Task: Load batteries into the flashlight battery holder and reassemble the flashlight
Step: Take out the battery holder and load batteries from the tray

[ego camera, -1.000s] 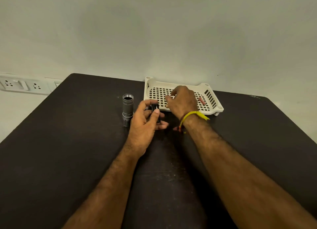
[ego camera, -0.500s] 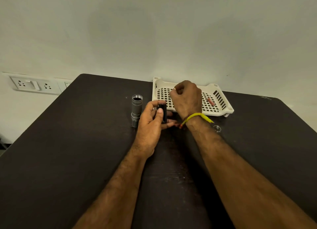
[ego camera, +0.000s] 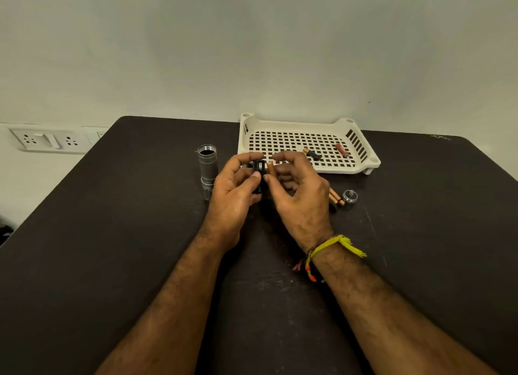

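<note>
Left hand (ego camera: 238, 184) gripped the black battery holder (ego camera: 259, 170) at table centre; right hand (ego camera: 297, 189) pinched a battery (ego camera: 270, 167) just beside it at 3 o'clock. Seating it likely required matching polarity and pressing against the spring. The flashlight body (ego camera: 208, 167) stood at 9 o'clock; spare batteries (ego camera: 336, 198) and the tail cap (ego camera: 350, 196) lay at 4 o'clock, the tray (ego camera: 361, 167) at 1 o'clock. Nothing obstructed.
</note>
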